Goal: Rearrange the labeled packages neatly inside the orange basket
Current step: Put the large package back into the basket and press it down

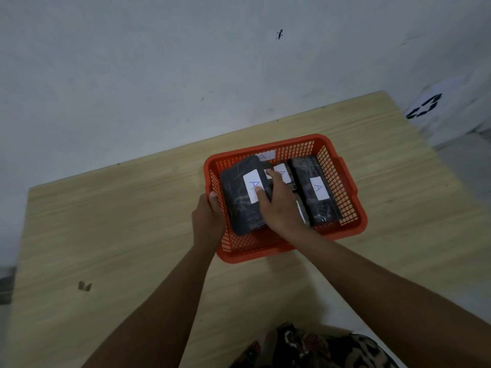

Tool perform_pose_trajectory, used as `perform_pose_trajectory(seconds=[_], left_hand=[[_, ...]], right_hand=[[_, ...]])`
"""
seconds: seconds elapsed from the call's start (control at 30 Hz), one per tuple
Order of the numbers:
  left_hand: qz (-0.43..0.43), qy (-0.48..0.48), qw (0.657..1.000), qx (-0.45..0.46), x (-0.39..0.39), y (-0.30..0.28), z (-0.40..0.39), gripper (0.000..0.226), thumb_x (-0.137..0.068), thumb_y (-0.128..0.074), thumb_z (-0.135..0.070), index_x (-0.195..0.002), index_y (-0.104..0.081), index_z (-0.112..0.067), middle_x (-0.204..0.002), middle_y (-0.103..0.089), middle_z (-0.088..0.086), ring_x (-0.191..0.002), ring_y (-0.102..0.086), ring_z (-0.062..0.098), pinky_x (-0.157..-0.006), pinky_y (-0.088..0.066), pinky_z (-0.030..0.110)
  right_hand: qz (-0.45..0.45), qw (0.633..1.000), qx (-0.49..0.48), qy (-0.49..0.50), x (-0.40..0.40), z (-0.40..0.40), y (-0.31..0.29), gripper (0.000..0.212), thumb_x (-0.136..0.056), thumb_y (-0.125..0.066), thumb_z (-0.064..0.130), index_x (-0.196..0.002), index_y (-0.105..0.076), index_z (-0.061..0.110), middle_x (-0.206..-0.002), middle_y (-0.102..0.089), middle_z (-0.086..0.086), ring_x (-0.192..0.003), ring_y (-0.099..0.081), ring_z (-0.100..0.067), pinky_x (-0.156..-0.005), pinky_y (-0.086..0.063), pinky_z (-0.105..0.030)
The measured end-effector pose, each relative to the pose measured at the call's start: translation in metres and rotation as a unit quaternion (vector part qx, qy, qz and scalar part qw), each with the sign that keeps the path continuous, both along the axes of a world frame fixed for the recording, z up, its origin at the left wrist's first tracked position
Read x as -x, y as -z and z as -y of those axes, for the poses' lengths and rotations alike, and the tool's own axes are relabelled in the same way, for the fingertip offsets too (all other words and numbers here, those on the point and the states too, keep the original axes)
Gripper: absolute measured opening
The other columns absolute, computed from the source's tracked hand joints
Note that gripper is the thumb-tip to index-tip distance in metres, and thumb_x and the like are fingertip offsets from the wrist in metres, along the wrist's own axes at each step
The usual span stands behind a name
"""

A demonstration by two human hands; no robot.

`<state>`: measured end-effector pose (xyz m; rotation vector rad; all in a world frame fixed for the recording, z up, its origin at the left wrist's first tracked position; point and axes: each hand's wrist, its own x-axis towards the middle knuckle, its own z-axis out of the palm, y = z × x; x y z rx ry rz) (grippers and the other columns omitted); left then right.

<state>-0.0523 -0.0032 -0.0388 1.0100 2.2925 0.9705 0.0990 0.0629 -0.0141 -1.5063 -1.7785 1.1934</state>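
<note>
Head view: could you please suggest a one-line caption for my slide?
Left hand holds the orange basket while the right hand grips a black package labeled A inside.

The right hand (279, 205), thumb on the left package (241, 205), covers most of the middle package (283, 173), and the left hand (208, 221) hides its fingers at the basket (252, 252) rim.

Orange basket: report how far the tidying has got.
Done: the black wrapped package by the right wall of the orange plastic mesh basket lies flat, label up. In hand: the left hand holds the rim while the right hand grips the tilted left black package. Left: settle it and straighten the middle packages.
</note>
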Motion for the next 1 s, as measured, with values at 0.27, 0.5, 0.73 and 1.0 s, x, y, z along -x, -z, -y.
perform_pose_trajectory(seconds=[0.27,0.5,0.73,1.0], left_hand=[[0.019,-0.007,1.0,0.006,0.002,0.0,0.0,0.037,-0.103,-0.029,-0.039,-0.092,-0.053,-0.012,-0.081,-0.057,-0.001,-0.07,-0.052,0.015,-0.057,-0.033,0.028],[0.001,-0.016,1.0,-0.009,0.001,0.0,0.0,0.036,-0.103,-0.031,-0.036,-0.089,-0.052,-0.01,-0.077,-0.055,-0.001,-0.067,-0.051,0.016,-0.061,-0.033,0.03],[-0.007,-0.027,1.0,-0.005,-0.002,-0.001,-0.001,0.031,-0.103,-0.032,-0.034,-0.086,-0.049,-0.015,-0.069,-0.048,-0.009,-0.06,-0.044,0.003,-0.053,-0.028,0.025],[0.005,-0.03,1.0,-0.004,-0.002,-0.001,-0.001,0.033,-0.103,-0.032,-0.036,-0.087,-0.05,-0.014,-0.069,-0.049,-0.012,-0.061,-0.046,0.0,-0.051,-0.029,0.019]], right_hand=[[0.039,0.993,-0.081,-0.082,0.01,0.008,0.025,0.036,-0.105,-0.039,0.02,-0.14,-0.048,0.022,-0.148,-0.043,-0.004,-0.132,-0.04,-0.014,-0.105,-0.041,-0.033],[0.077,0.987,-0.001,-0.143,0.002,0.011,0.033,0.049,-0.105,-0.041,0.022,-0.153,-0.03,0.026,-0.164,-0.02,-0.005,-0.15,-0.02,-0.02,-0.119,-0.026,-0.042],[0.122,0.981,0.003,-0.151,0.005,0.009,0.024,0.058,-0.099,-0.053,0.027,-0.152,-0.029,0.033,-0.164,-0.019,-0.004,-0.148,-0.024,-0.022,-0.116,-0.03,-0.042],[0.076,0.994,-0.055,-0.057,0.009,0.008,0.02,0.051,-0.1,-0.054,0.029,-0.149,-0.04,0.023,-0.129,-0.064,-0.008,-0.12,-0.057,-0.024,-0.095,-0.047,-0.03]])
